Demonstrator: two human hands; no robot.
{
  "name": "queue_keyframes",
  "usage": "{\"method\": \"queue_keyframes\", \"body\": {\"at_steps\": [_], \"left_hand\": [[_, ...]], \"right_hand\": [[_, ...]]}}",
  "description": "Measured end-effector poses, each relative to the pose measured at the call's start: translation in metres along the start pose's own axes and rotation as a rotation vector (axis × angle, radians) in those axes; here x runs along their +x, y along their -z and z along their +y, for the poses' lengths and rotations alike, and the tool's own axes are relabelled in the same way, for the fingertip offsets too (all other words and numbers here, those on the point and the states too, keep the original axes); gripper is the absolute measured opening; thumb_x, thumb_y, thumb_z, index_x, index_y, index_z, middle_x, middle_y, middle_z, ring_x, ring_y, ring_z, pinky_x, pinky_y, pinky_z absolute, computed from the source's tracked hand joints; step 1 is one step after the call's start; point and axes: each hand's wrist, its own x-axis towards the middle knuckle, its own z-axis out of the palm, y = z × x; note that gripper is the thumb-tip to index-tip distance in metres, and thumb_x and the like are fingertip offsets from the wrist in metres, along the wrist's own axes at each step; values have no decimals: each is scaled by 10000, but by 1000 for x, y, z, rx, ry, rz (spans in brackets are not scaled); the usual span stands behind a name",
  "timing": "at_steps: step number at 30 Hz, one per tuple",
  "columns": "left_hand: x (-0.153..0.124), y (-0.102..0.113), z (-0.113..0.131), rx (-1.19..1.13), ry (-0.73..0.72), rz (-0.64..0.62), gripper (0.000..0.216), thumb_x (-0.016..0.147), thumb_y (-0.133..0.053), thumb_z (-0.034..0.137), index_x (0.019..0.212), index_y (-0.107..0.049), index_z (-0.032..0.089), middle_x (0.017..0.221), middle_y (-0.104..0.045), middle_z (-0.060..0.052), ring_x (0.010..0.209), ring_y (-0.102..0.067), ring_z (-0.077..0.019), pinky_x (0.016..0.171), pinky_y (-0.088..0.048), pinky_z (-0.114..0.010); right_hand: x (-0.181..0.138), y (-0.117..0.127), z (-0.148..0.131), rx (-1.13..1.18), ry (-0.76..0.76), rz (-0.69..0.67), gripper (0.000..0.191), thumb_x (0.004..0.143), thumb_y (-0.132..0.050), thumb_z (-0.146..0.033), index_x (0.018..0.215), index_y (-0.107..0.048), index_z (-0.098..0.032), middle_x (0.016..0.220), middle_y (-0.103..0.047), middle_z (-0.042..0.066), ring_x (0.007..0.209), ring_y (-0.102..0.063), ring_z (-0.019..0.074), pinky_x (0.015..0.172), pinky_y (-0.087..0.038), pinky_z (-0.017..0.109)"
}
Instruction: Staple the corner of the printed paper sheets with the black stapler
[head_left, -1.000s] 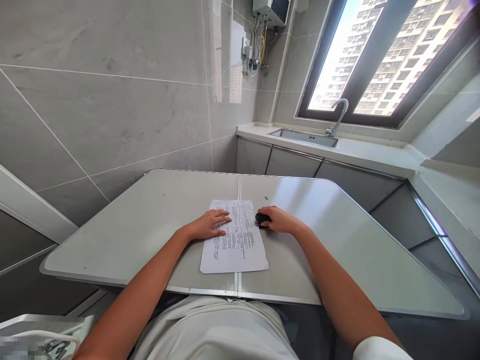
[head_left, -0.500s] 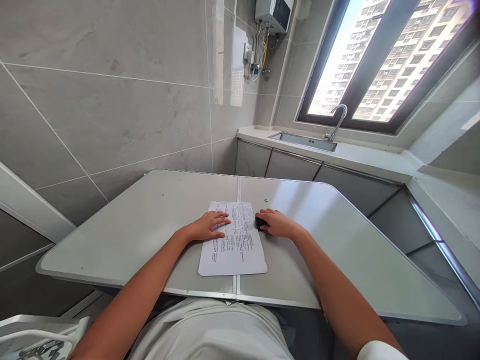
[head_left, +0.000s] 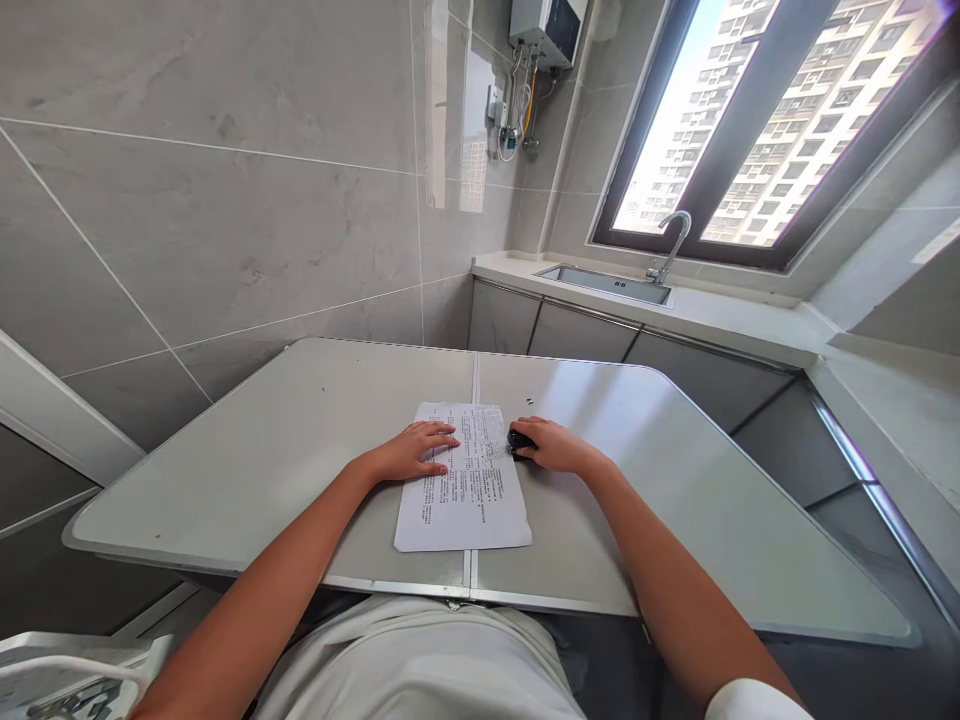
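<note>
A printed sheet of paper lies on the grey folding table in front of me. My left hand rests flat on the sheet's left half, fingers stretched out. My right hand sits at the sheet's upper right edge, fingers curled over a small black object that presses on the paper. I cannot tell what kind of object it is.
A tiled wall stands left of the table. Behind it runs a counter with a sink and tap under a window. A water heater hangs high on the wall. Two tiny specks lie on the table.
Both hands and the paper stay as they were. Only the head camera has shifted slightly.
</note>
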Motion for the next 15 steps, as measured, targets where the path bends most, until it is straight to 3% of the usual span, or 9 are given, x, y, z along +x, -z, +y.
{"method": "queue_keyframes", "body": {"at_steps": [6,12,15], "left_hand": [[-1,-1,-2,6,-8,11,588,963,-589,649,1465,-600,343,1615,-470,-55,1498,-400,-306,1238,-319,-457],[1,-1,-1,10,-4,-6,595,965,-580,654,1469,-593,337,1626,-456,-57,1503,-386,-308,1241,-303,-455],[2,-2,-2,2,-9,-4,599,960,-587,656,1461,-601,329,1620,-463,-62,1501,-386,-311,1249,-285,-456]], "right_hand": [[0,1,-9,-140,-35,-54,147,942,-559,-185,1074,-580,-245,1111,-650,69,1088,-598,257,878,-423,342],[0,4,-22,-314,-88,-130,466,760,-616,-57,1185,-569,-242,1159,-598,95,1038,-576,269,787,-404,330],[1,1,-28,-395,-112,-133,536,726,-643,-46,1223,-563,-232,1189,-584,113,1060,-562,291,777,-396,339]]}}
